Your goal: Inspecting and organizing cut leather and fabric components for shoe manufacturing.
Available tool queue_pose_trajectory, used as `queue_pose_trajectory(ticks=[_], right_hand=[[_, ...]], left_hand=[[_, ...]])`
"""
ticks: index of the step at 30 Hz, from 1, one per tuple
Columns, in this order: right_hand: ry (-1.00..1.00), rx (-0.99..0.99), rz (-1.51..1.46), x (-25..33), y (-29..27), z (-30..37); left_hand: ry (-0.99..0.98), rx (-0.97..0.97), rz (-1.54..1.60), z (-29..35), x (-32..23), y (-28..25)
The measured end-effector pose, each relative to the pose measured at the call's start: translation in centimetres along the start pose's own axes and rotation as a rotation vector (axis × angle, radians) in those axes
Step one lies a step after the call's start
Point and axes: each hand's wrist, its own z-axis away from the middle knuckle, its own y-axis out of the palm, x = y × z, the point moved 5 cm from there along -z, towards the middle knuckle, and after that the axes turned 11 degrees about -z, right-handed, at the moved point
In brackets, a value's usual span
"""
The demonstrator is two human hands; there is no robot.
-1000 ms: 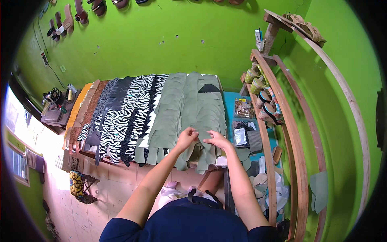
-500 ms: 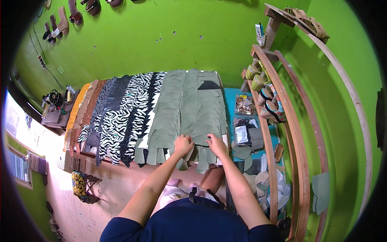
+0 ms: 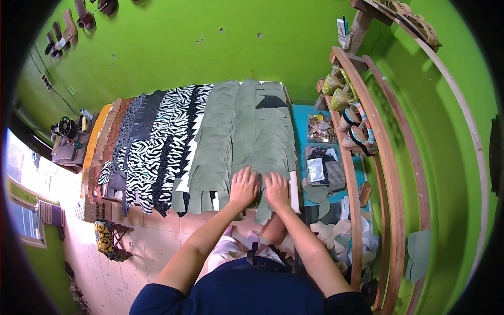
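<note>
Overlapping grey-green cut pieces (image 3: 212,136) lie in long rows over the right part of the table, with rounded ends hanging past its front edge. My left hand (image 3: 244,187) lies flat on the near end of the middle row, fingers stretched forward. Close beside it, my right hand (image 3: 276,190) rests on the near end of the right row, fingers also outstretched. Both palms face down, and neither hand grips anything. Near the back of the right row sits a black piece (image 3: 272,102). Zebra-patterned pieces (image 3: 170,121) lie in rows further left.
Orange pieces (image 3: 97,139) edge the table's far left, near a sewing machine (image 3: 65,127). At right are boxes of small parts (image 3: 321,128), a wooden rack (image 3: 386,126) with sandals (image 3: 359,139), and piled scraps (image 3: 336,236). A patterned stool (image 3: 105,239) stands on the floor.
My fingers, bent at the pieces' near edge before, are now spread flat on top. Both hands have come closer together, the right one moving left. The view has shifted slightly.
</note>
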Motion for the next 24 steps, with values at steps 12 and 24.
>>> queue_pose_trajectory(ticks=[12, 24], right_hand=[[0.208, 0.073, 0.102, -2.1, 2.5, -2.4], [0.250, 0.132, 0.143, -1.8, 3.3, -3.5]], left_hand=[[-0.043, 0.092, -0.044, -2.3, 0.9, 4.8], [-0.092, 0.199, -0.101, -2.9, 2.1, 6.0]])
